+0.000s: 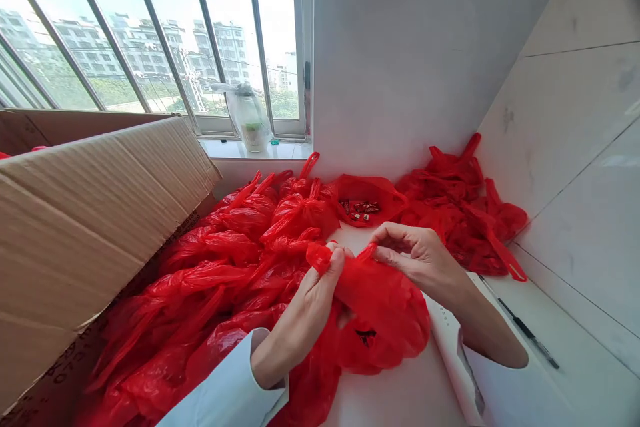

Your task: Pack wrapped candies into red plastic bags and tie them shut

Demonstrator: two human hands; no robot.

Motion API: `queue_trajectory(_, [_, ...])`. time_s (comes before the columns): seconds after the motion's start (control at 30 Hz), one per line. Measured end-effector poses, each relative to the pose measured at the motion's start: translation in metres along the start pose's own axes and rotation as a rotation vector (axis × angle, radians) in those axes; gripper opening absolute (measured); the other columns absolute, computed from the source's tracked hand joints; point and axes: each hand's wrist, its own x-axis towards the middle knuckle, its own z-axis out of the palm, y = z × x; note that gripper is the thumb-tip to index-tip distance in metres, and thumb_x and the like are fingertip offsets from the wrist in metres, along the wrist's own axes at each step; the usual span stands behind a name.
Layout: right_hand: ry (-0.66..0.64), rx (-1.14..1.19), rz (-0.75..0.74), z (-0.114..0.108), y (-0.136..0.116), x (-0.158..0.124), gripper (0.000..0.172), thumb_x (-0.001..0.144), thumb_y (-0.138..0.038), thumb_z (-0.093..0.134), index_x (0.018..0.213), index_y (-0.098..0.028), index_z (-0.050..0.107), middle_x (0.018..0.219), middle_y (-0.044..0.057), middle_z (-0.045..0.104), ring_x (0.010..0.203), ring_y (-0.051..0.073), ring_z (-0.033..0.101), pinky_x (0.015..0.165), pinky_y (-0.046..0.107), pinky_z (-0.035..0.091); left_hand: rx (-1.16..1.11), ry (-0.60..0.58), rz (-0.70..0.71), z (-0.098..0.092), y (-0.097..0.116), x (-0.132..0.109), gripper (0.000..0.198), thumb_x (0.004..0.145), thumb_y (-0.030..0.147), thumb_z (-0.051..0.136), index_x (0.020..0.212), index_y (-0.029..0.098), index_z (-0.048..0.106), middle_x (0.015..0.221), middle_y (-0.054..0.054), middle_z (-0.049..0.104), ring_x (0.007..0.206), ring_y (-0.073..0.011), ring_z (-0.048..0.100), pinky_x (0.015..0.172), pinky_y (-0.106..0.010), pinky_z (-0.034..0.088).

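Note:
A red plastic bag (383, 320) hangs between my two hands over the white surface, with something dark inside showing through an opening. My left hand (307, 300) pinches one gathered end of it between thumb and fingers. On the other side my right hand (417, 257) grips another part of the top edge between thumb and forefinger. Just beyond my hands an open red bag (395, 195) holds several small wrapped packets (361, 208). Many tied red bags (225, 247) are heaped at the left, close to my left forearm.
A large cardboard box (95, 207) stands at the left, its side leaning over the heap. More red bags (450, 207) lie in the far right corner. A black pen (527, 330) and white paper (450, 333) are at the right. A bagged jar (250, 120) sits on the windowsill.

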Motion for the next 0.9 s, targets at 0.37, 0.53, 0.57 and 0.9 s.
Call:
queue_trajectory(0.37, [0.165, -0.229, -0.458, 0.007, -0.024, -0.016, 0.01, 0.088, -0.013, 0.062, 0.091, -0.022, 0.066, 0.084, -0.003, 0.069, 0.078, 0.009, 0.061, 0.073, 0.02, 0.046, -0.381, -0.297, -0.282, -0.02, 0.009, 0.011, 0.03, 0.09, 0.045, 0.056, 0.108, 0.021, 0.056, 0.077, -0.002, 0.063, 0.062, -0.0122, 0.059, 0.057, -0.022, 0.048])
queue_trajectory(0.53, [-0.291, -0.404, -0.519, 0.003, -0.039, -0.032, 0.013, 0.089, -0.01, 0.058, 0.092, -0.019, 0.066, 0.091, 0.0, 0.066, 0.078, 0.011, 0.057, 0.066, 0.021, 0.044, -0.052, -0.366, -0.117, -0.027, 0.021, 0.007, 0.021, 0.077, 0.016, 0.071, 0.08, 0.017, 0.05, 0.075, 0.005, 0.053, 0.066, -0.0067, 0.048, 0.061, -0.017, 0.038])
queue_trajectory(0.57, [-0.331, -0.389, -0.503, 0.002, -0.039, -0.031, 0.013, 0.088, -0.011, 0.059, 0.094, -0.02, 0.066, 0.094, 0.0, 0.066, 0.078, 0.01, 0.058, 0.066, 0.021, 0.045, 0.033, -0.387, -0.081, -0.027, 0.023, 0.006, 0.021, 0.077, 0.017, 0.07, 0.079, 0.017, 0.049, 0.073, 0.005, 0.051, 0.064, -0.0067, 0.045, 0.059, -0.017, 0.036])
queue_trajectory(0.9, [-0.177, -0.044, -0.255, 0.016, -0.002, 0.004, 0.036, 0.094, -0.011, 0.043, 0.121, -0.024, 0.062, 0.101, -0.001, 0.069, 0.083, 0.01, 0.061, 0.074, 0.022, 0.047, 1.32, -0.094, 0.735, -0.017, 0.007, 0.0, 0.029, 0.077, -0.009, 0.037, 0.078, 0.02, 0.038, 0.074, 0.003, 0.046, 0.061, -0.0135, 0.033, 0.061, -0.028, 0.029])
